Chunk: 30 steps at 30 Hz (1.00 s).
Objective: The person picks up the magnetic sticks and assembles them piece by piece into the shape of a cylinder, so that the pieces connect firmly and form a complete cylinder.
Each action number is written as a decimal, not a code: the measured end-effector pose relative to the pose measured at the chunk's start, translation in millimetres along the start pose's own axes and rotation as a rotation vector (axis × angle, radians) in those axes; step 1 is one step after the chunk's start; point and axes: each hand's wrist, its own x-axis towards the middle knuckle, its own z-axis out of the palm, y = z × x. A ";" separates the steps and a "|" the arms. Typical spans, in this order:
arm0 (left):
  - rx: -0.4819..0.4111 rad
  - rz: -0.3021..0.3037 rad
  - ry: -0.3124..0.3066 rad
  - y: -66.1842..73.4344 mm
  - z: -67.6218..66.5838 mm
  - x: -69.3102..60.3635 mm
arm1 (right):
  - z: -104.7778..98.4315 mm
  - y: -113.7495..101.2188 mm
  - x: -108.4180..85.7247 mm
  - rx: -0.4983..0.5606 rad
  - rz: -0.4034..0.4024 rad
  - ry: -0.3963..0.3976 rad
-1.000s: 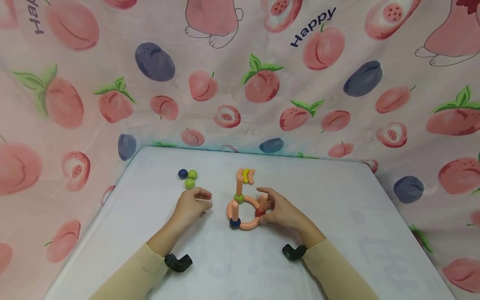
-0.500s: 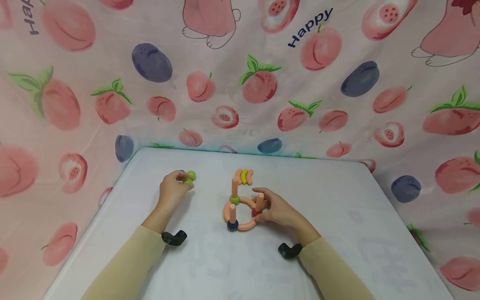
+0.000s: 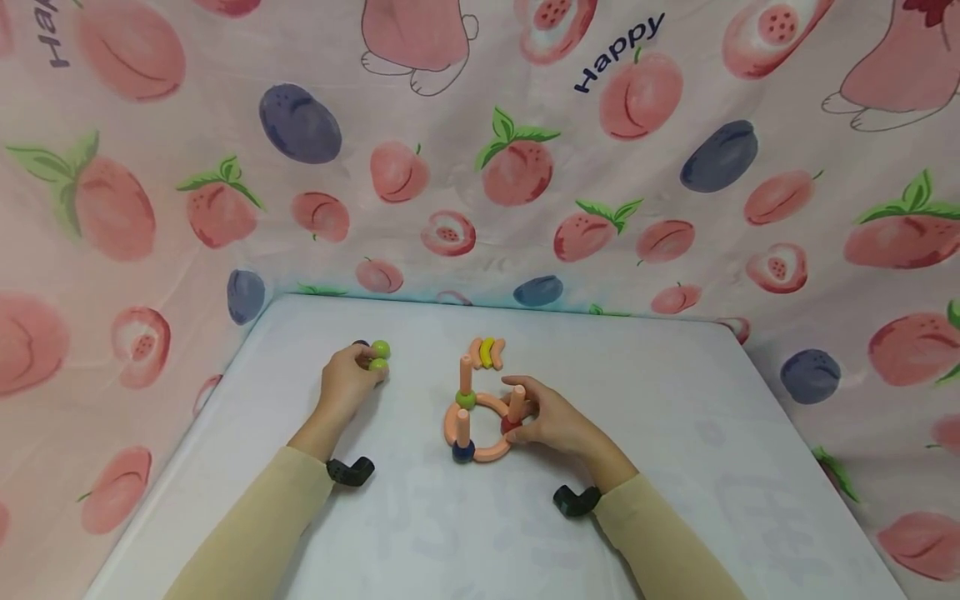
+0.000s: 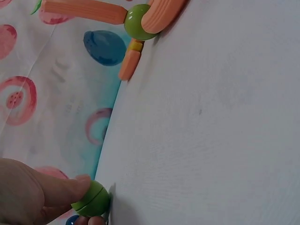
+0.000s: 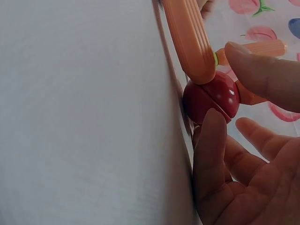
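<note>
My left hand (image 3: 348, 379) pinches a green ball (image 4: 96, 199) between thumb and fingers at the table's back left. Beside it are a second green ball (image 3: 381, 348) and a dark blue ball (image 3: 360, 342), mostly hidden by the hand. Mid-table lies a ring of curved orange sticks (image 3: 492, 451), joined by a green ball (image 3: 466, 400), a blue ball (image 3: 462, 451) and a red ball (image 5: 213, 96). An orange stick rises from each joint. My right hand (image 3: 558, 421) holds the ring's right side, its fingers and thumb around the red ball.
Behind the ring lie two short curved orange pieces and a yellow curved piece (image 3: 487, 352). A fruit-printed cloth (image 3: 450, 167) hangs along the back and sides of the white table (image 3: 675, 417). Black wrist devices (image 3: 576, 501) stick out from both sleeves.
My left hand has moved left and away to the loose balls and taken hold of a green one. My right hand has stayed at the red ball.
</note>
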 end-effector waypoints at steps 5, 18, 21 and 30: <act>-0.024 0.039 -0.053 10.1 0.8 -11.2 | -0.4 0.1 0.0 0.000 -0.003 0.004; -0.238 0.187 -0.162 84.8 2.8 -42.5 | 0.3 2.0 0.1 -0.011 -0.014 0.000; -0.251 0.240 -0.185 97.9 5.8 -46.9 | 0.8 2.7 0.6 -0.017 0.000 0.006; -0.246 0.308 -0.237 110.2 20.6 -46.7 | 0.1 4.6 0.6 -0.024 0.005 0.002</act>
